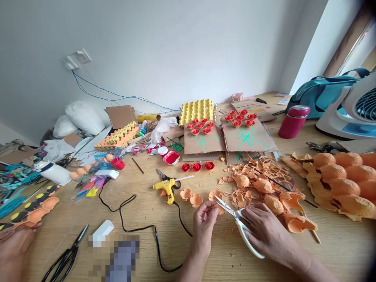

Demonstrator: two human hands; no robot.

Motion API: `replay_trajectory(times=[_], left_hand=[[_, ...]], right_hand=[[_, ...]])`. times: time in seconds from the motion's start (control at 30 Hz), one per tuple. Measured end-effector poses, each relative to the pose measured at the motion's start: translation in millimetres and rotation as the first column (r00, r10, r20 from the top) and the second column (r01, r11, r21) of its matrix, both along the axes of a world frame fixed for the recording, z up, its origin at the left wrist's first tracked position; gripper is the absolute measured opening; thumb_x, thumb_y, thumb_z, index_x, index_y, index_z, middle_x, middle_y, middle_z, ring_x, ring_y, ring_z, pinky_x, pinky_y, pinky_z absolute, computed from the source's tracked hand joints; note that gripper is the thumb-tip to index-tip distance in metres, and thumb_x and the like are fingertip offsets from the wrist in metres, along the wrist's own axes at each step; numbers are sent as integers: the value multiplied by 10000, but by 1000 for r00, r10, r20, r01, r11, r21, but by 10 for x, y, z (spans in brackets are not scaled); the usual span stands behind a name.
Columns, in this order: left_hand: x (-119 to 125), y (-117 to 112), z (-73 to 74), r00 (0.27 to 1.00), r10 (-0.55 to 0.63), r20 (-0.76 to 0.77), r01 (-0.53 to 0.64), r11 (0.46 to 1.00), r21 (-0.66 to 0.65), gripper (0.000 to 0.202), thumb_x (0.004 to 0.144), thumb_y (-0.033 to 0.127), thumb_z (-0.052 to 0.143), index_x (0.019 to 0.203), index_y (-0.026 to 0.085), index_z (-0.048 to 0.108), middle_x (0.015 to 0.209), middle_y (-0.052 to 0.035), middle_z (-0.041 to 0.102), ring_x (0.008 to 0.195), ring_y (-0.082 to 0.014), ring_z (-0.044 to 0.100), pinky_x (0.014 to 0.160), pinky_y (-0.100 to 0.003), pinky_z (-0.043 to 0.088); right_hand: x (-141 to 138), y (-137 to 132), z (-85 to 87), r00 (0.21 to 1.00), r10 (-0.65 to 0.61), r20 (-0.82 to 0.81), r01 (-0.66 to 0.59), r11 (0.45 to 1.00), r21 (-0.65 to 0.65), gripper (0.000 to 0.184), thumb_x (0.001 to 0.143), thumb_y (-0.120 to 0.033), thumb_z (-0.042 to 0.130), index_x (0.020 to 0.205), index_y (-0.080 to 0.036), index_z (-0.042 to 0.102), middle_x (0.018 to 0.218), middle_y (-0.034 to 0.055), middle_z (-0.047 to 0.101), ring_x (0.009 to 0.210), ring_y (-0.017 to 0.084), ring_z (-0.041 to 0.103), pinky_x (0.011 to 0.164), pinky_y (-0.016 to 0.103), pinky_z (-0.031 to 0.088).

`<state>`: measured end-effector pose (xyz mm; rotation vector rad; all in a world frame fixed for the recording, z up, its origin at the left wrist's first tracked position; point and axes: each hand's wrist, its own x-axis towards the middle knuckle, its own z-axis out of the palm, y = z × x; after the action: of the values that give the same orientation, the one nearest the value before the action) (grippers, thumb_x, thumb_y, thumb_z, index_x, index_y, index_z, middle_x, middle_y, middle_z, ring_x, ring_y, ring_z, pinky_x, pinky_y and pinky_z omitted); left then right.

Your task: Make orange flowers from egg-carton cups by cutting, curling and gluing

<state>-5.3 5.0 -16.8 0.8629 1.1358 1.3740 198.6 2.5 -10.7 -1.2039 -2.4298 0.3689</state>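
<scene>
My right hand [266, 229] has its fingers in the handles of white-handled scissors [248, 239], whose blades point left, slightly apart. My left hand [202, 227] pinches a small orange egg-carton piece [220, 210] right at the blades, partly hidden by them and the fingers. Just beyond lie orange carton petal cups [196, 200]. A heap of orange carton scraps [249, 184] with uncut egg cups spreads behind my right hand. Left of my hands a yellow hot glue gun [166, 190] lies on its side. Three red carton roses [196, 167] sit behind it.
Red roses rest on cardboard sheets [202, 145] with green drawn stems. A large orange egg tray [342, 188] stands right, near a magenta bottle [293, 122] and fan [346, 109]. The glue gun's black cord [155, 235] crosses the table. Another person's hand [17, 244] and black scissors [66, 258] are left.
</scene>
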Motion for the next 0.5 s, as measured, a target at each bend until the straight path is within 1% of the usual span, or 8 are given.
replay_trajectory(times=[0.17,0.3,0.5], left_hand=[[15,-10,52,1000,-8,7,8,1000,2,355,721,484,848,799,166,711,744,-17,670,706,-143,576,660,-235,447],[27,-6,94,1000,-19,9,18,1000,9,338,727,476,843,782,171,707,749,-20,690,738,-162,620,680,-245,472],[31,-4,123,999,-34,0,34,999,25,355,697,489,860,747,171,709,762,-33,712,782,-190,653,719,-268,494]], right_hand=[[-11,-1,38,1000,-24,-7,24,1000,14,97,882,-198,601,821,-227,531,761,17,624,706,204,551,755,376,388],[-13,-8,58,999,-38,-12,38,999,24,75,876,-198,611,846,-231,550,778,15,634,720,213,570,775,382,387],[-16,-17,49,998,-54,-21,55,997,55,66,876,-220,630,876,-229,564,804,28,652,743,232,580,793,398,384]])
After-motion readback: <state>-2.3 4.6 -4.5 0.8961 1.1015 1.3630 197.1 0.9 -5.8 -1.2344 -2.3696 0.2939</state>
